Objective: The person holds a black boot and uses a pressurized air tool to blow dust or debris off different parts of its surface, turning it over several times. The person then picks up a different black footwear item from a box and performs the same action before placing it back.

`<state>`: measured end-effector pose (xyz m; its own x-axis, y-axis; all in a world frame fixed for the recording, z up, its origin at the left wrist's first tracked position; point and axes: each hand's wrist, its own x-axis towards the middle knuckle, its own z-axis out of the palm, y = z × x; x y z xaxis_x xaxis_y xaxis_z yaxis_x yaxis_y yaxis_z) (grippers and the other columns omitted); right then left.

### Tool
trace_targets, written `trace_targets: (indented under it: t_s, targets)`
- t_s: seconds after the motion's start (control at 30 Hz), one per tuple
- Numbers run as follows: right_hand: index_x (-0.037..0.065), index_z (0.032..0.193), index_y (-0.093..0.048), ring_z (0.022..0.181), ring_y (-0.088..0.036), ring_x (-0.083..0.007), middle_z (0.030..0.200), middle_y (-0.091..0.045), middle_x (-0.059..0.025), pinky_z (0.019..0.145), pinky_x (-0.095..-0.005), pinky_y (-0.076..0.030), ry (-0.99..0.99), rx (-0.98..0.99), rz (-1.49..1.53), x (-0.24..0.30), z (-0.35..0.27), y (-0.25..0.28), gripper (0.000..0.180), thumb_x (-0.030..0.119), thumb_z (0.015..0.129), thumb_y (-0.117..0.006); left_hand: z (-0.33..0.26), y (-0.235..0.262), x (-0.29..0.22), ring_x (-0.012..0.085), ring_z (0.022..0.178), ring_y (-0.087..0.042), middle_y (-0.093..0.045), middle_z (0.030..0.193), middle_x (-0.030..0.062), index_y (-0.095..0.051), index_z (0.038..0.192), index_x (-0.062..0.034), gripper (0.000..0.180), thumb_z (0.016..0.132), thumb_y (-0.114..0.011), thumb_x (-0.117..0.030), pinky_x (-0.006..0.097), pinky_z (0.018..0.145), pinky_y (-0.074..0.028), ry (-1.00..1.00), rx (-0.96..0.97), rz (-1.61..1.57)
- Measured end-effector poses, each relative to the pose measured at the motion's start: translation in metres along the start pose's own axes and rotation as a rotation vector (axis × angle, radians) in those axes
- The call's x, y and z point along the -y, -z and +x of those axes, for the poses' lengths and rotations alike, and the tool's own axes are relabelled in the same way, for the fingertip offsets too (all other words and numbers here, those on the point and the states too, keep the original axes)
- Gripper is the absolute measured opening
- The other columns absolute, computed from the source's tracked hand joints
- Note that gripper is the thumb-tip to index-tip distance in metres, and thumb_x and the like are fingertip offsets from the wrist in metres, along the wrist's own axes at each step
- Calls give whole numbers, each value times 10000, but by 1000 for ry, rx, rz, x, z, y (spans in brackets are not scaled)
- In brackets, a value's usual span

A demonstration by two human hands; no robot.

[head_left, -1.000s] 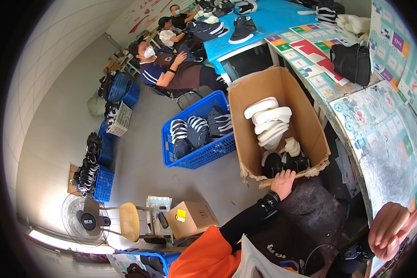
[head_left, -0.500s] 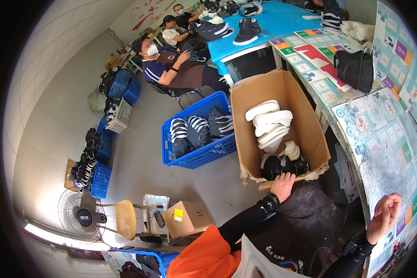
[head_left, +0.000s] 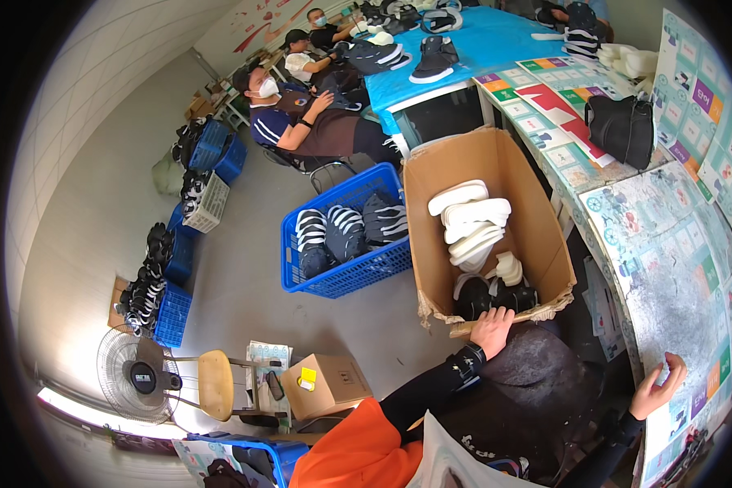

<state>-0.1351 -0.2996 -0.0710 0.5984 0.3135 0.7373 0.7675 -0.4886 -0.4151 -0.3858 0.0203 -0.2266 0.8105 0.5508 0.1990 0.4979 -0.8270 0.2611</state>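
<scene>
The left hand (head_left: 492, 332) grips the near edge of a cardboard box (head_left: 535, 213); just beyond its fingers, 2 black shoes (head_left: 472, 299) lie inside, with white soles (head_left: 475, 224) heaped past them. To that hand's left, a blue basket (head_left: 346, 282) holds 3 black-and-white shoes (head_left: 346, 234), and a masked person (head_left: 325, 128) sits farther off. The right hand (head_left: 659, 389), fingers bent, is over a paper-covered bench (head_left: 657, 272); a black shoe upper (head_left: 622, 132) rests well ahead of it.

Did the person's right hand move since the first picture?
Yes, the right hand moved left, closer to the left edge of the paper-covered table.
</scene>
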Motion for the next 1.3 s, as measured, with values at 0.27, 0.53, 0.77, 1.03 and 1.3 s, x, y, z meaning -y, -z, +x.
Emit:
trace_targets:
  t_s: [0.27, 0.53, 0.77, 1.03, 1.3]
  targets:
    - [-60, 1119, -620, 1068, -592, -370, 1103, -627, -200, 992, -458, -456, 1, 7, 14, -4, -1, 1, 172, -13, 961, -568, 1, 0, 0, 308, 992, -627, -615, 999, 101, -612, 1057, -70, 156, 926, -652, -145, 445, 852, -500, 4, -6, 0]
    - [-56, 1115, -615, 1046, -592, -336, 1092, -629, -177, 1006, -428, -455, 12, -17, 29, -2, -1, -1, 149, -27, 971, -585, 1, -1, 0, 307, 985, -634, -618, 1001, 101, -617, 1072, -69, 170, 929, -653, -153, 436, 855, -502, -6, -19, 16]
    - [-12, 990, -628, 1006, -542, -223, 986, -563, -86, 1045, -376, -388, -660, -399, 820, -33, 8, 15, 408, 284, 1140, -391, 0, -3, 2, 307, 985, -636, -620, 1005, 102, -617, 1067, -70, 164, 929, -650, -152, 439, 850, -504, -17, -28, 12]
    - [-23, 1126, -661, 866, -635, -241, 845, -612, -92, 1189, -531, -377, 352, 26, -45, 79, 52, 29, 162, -26, 965, -680, 0, -1, 2, 314, 995, -633, -614, 1009, 114, -606, 1034, -77, 171, 903, -681, -156, 452, 840, -500, -1, -19, -12]
    - [21, 1715, -10, 645, -511, -117, 723, -535, -10, 670, -267, -449, -352, 221, 885, 145, 28, -3, 948, 20, 1010, -644, 22, 72, -47, 327, 895, -581, -576, 923, 108, -577, 931, -78, 229, 941, -772, -197, 430, 795, -461, -185, -21, -698]
